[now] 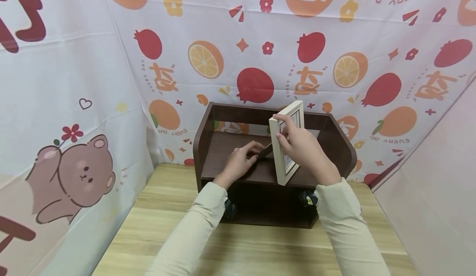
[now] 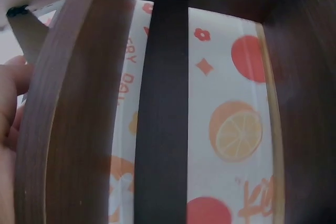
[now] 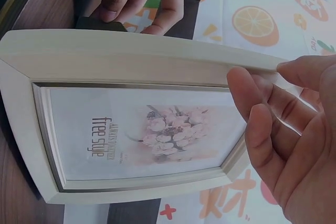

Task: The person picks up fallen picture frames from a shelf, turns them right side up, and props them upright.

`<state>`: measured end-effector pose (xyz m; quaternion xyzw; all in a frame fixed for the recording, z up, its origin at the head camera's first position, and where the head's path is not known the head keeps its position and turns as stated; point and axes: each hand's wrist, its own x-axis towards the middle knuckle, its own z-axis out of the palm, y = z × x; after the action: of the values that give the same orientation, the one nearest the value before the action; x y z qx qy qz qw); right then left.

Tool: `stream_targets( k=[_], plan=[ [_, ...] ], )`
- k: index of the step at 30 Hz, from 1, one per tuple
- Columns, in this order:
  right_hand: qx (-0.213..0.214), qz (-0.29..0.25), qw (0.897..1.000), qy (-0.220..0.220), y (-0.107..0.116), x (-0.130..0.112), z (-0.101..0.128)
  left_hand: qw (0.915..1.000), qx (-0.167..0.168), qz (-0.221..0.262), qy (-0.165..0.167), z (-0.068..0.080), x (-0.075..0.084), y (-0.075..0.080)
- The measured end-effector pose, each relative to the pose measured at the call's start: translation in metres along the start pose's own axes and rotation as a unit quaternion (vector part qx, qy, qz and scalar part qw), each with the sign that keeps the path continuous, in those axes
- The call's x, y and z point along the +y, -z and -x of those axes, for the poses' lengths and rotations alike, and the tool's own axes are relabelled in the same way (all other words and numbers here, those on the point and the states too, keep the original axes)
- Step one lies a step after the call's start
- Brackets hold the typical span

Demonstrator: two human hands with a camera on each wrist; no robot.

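Note:
A cream picture frame [image 1: 277, 152] stands upright and slightly tilted on the top shelf of a dark brown desk shelf [image 1: 223, 154]. Its glazed front faces right, and the right wrist view shows a print [image 3: 173, 135] of pale flowers with "free style" lettering. My right hand [image 1: 305, 147] grips the frame's upper edge, thumb and fingers on either side of the border. Behind the frame, a dark support leg [image 1: 265, 151] sticks out to the left. My left hand [image 1: 239, 162] pinches this leg near its free end; the left wrist view shows only part of that hand [image 2: 9, 114].
Below the top shelf is a dark lower compartment [image 1: 264, 205]; small dark objects sit at its left [image 1: 229, 209] and right [image 1: 308, 198], partly hidden by the sleeves. The unit stands on a wood-grain table [image 1: 148, 222] against a fruit-printed cloth [image 1: 230, 28].

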<state>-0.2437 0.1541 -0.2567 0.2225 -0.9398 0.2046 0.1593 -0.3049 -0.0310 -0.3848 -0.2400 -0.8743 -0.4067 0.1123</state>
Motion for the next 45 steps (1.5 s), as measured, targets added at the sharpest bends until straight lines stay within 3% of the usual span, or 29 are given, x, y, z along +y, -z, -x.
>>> stream_targets(
  k=[4,9,15,21,25,31,34,40,45],
  plan=[
    [-0.001,-0.002,1.0,-0.003,0.0,0.002,0.001,0.9989,0.002,-0.041,-0.021,0.002,0.001,0.001],
    [0.0,-0.005,1.0,0.001,-0.001,0.005,0.002,0.9981,0.011,-0.055,-0.024,0.007,0.002,0.001],
    [-0.009,-0.011,1.0,0.003,-0.001,0.005,0.003,0.9965,0.053,-0.057,-0.029,0.019,0.005,0.002],
    [-0.03,-0.031,0.999,-0.001,0.002,0.005,0.003,0.9953,0.08,-0.006,-0.055,0.033,0.013,-0.001],
    [-0.04,-0.038,0.998,0.001,0.002,0.006,0.004,0.993,0.075,0.062,-0.068,0.04,0.024,-0.007],
    [-0.038,-0.039,0.999,0.002,0.002,0.006,0.003,0.9868,0.038,0.153,-0.035,0.045,0.04,-0.022],
    [-0.033,-0.036,0.999,0.001,0.002,0.005,0.002,0.9837,0.028,0.177,-0.016,0.047,0.045,-0.027],
    [-0.032,-0.024,0.999,-0.01,0.002,0.001,-0.001,0.9808,0.047,0.189,0.0,0.047,0.051,-0.038],
    [-0.027,-0.025,0.999,-0.01,0.0,0.002,0.0,0.9827,0.096,0.158,-0.003,0.047,0.057,-0.048]
  ],
)
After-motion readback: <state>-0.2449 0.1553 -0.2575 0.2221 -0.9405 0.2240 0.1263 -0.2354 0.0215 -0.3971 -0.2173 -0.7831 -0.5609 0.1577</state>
